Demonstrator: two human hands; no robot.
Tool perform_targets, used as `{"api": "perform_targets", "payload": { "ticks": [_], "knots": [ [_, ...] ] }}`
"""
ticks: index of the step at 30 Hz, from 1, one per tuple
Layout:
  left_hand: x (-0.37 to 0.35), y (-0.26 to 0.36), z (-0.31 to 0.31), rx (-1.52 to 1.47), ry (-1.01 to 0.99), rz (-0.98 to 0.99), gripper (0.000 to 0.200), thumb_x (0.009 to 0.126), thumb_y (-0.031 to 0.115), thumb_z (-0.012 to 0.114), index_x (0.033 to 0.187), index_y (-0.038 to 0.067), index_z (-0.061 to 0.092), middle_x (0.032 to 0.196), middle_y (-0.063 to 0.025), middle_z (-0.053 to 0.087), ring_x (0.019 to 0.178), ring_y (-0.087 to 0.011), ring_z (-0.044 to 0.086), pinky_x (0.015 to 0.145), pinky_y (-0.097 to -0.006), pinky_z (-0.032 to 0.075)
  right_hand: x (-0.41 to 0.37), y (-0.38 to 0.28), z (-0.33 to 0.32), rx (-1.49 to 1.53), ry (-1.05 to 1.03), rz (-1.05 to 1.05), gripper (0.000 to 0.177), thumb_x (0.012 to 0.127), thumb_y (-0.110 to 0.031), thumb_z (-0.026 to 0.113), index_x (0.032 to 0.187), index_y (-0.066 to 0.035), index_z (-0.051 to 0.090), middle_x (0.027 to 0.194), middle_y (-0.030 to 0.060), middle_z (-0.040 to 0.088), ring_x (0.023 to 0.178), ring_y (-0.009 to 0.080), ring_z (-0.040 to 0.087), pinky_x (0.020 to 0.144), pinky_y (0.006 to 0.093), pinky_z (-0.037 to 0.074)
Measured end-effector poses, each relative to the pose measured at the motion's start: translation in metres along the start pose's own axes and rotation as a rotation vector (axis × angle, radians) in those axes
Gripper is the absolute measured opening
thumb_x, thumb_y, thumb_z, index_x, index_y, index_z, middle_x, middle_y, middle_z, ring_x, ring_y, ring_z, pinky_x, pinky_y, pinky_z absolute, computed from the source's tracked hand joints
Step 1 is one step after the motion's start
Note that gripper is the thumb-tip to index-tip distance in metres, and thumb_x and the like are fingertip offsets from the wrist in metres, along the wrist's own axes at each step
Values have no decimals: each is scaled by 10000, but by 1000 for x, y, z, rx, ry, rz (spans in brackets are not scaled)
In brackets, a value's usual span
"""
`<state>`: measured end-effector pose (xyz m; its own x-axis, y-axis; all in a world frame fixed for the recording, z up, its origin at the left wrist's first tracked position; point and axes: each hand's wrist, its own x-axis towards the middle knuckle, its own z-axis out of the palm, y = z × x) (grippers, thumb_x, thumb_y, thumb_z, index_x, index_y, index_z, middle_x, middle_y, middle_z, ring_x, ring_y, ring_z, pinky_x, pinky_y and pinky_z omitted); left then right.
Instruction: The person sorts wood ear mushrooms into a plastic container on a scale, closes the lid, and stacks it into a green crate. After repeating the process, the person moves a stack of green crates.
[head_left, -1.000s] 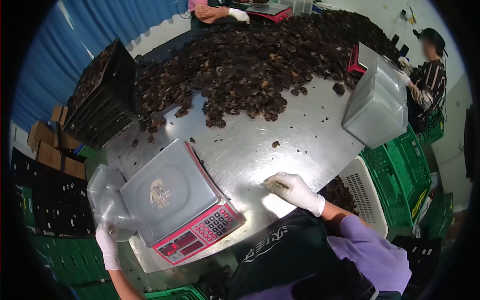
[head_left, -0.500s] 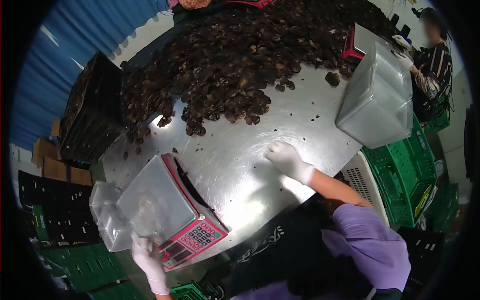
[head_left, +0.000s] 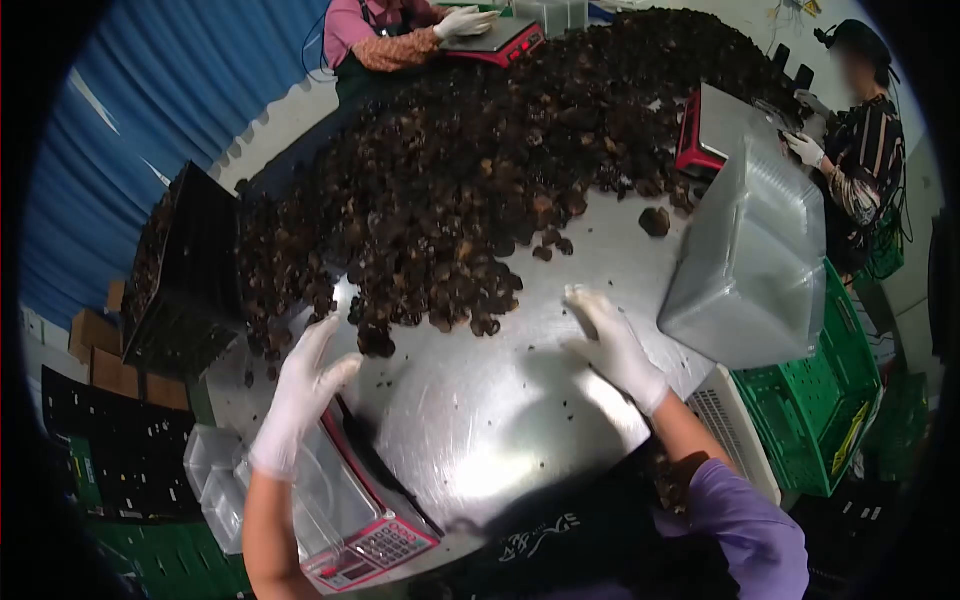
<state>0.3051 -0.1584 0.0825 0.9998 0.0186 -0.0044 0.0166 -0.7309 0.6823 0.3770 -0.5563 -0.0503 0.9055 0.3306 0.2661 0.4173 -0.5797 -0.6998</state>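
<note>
My left hand [head_left: 305, 385], in a white glove, reaches up to the near left edge of a heap of dark brown, flat, roundish pieces [head_left: 430, 230] that look like mushroom caps. Its fingers and thumb are apart with nothing between them. Over the bare metal table [head_left: 450, 400] hovers my right hand [head_left: 612, 345], also gloved, fingers spread and holding nothing. Below my left forearm stands a red scale [head_left: 400, 540] with a clear plastic tray [head_left: 335, 490] on its pan, partly hidden by that arm.
Clear trays [head_left: 215, 480] stand left of the scale. A tall stack of clear trays [head_left: 740, 270] rises at right above a green crate [head_left: 800, 430] and a white basket [head_left: 738, 430]. A black crate [head_left: 195, 270] tilts at left. Two co-workers stand by red scales [head_left: 690, 145].
My left hand has left the tray on the scale and moved up toward the heap. My right hand has opened from a loose fist and shifted slightly right. The view has tilted up.
</note>
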Motion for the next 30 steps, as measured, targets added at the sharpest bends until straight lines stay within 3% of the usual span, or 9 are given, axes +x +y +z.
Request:
{"api": "perform_targets", "payload": {
  "ticks": [3,8,12,16,20,22,25,28,30],
  "knots": [
    [126,-54,17,229,-38,-109,864,807,460,730,1430,-28,384,1417,-236,459,1296,-357,472,1069,-375,386,105,10,26,138,306,148,583,833,-229,666,1360,-57,487,1361,176,502,1265,342,469,1055,415,373],
    [263,-92,26,305,117,-238,935,796,516,718,1461,-19,335,1377,-266,495,1281,-349,494,1057,-381,403,265,47,42,-111,390,24,623,859,-327,677,1400,-102,466,1400,162,482,1304,316,428,1044,430,370],
    [337,-124,24,129,338,-304,868,836,527,662,1473,30,345,1389,-251,492,1289,-348,491,1062,-372,395,370,52,36,-423,238,24,694,850,-552,603,1420,-183,461,1424,175,464,1326,321,413,1055,447,361],
    [381,-140,29,-149,382,-241,848,833,543,668,1472,70,372,1418,-230,479,1307,-302,486,1057,-334,388,443,54,43,-174,-185,177,907,752,-807,507,1464,-253,412,1491,159,408,1383,343,374,1121,441,307],
    [405,-150,49,-256,238,-320,864,842,570,648,1448,10,392,1424,-233,471,1311,-289,480,1077,-315,354,461,50,81,-405,-253,173,894,743,-812,504,1460,-285,416,1459,156,454,1353,376,411,1118,478,316],
    [432,-182,56,-291,63,-246,867,857,576,619,1426,-40,399,1426,-242,465,1322,-279,468,1088,-304,336,493,75,93,-344,-385,64,875,761,-744,549,1445,-207,448,1489,133,422,1360,307,419,1127,403,324],
    [421,-176,61,-60,229,-172,767,885,553,574,1317,-76,506,1375,-228,524,1270,-302,514,1050,-349,386,474,49,80,-301,-459,31,975,776,-680,588,1398,53,428,1454,233,428,1348,343,419,1121,374,324],
    [398,-166,69,74,295,-91,704,872,564,583,1187,-65,586,1183,-240,633,1142,-344,590,954,-371,440,470,39,76,-386,-592,-12,950,781,-669,595,1391,43,444,1454,232,428,1350,341,416,1128,374,314],
    [391,-169,71,-44,160,-176,620,864,569,585,1003,-34,630,999,-258,658,990,-379,626,827,-423,465,461,47,82,-406,-557,-55,897,805,-649,584,1354,55,485,1443,227,442,1338,350,425,1113,368,332]
  ]
}}
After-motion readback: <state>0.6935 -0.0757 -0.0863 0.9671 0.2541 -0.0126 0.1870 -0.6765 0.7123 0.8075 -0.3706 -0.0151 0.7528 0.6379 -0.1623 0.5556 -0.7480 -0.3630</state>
